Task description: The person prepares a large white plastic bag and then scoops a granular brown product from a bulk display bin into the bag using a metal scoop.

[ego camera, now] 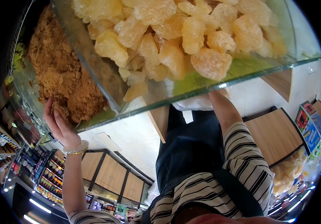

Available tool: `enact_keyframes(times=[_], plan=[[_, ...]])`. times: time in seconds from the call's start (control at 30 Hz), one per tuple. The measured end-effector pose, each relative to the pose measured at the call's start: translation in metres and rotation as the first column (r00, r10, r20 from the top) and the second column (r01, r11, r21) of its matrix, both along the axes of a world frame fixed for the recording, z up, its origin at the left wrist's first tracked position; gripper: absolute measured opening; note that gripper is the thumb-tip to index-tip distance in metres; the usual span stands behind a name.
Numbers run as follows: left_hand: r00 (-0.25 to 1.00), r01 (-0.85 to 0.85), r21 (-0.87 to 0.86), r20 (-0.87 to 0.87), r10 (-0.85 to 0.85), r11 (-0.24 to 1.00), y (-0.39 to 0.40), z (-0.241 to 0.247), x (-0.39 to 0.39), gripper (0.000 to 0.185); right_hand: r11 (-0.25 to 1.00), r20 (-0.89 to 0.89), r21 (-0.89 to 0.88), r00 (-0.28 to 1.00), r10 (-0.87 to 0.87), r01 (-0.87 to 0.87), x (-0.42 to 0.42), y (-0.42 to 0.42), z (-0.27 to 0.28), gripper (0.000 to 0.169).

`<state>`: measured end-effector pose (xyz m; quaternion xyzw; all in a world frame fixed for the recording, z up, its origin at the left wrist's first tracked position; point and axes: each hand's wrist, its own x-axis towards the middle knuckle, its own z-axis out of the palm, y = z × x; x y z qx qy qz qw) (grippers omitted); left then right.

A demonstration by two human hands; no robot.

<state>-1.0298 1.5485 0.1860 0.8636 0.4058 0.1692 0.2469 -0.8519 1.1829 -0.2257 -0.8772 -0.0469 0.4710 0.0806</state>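
Note:
My left hand (60,126), with a pale bracelet and a gold-coloured one at the wrist, is at the lower left corner of a glass bin. Its fingers are apart, at the edge of a heap of brown, crumbly, fibrous food (62,67); whether they touch the food or the glass I cannot tell. Beyond a glass divider (84,61) lie yellowish translucent lumps (192,33), like rock sugar. My right forearm (225,109) reaches under the bin's front edge (219,85), beside a white plastic bag (195,103); the bin hides my right hand.
Wood-fronted cabinets (111,173) stand at the lower left, near shelves of packaged goods (49,182). Another wooden panel (275,135) is on the right, beside colourful printed boards (310,128) and bagged pale goods (288,170). Dark apron cloth (189,154) hangs before my body.

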Motion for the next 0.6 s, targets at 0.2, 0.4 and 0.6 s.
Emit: enact_keyframes(times=[0.2, 0.4, 0.6], plan=[[1.0, 0.008, -0.024, -0.01, -0.008, 1.0, 0.005, 0.0, -0.005, 0.032, 0.995, 0.065, 0.099, 0.998, -0.006, 0.0, 0.013, 0.018, -0.003, 0.034], [1.0, 0.015, -0.021, -0.005, -0.016, 1.0, 0.007, -0.002, -0.006, 0.032, 0.994, 0.06, 0.107, 0.998, 0.009, -0.016, -0.023, -0.008, 0.02, 0.032], [1.0, 0.026, -0.002, 0.003, -0.026, 1.0, 0.003, -0.001, -0.003, 0.033, 0.993, 0.088, 0.118, 0.996, -0.013, 0.002, -0.004, -0.005, 0.006, 0.03]])
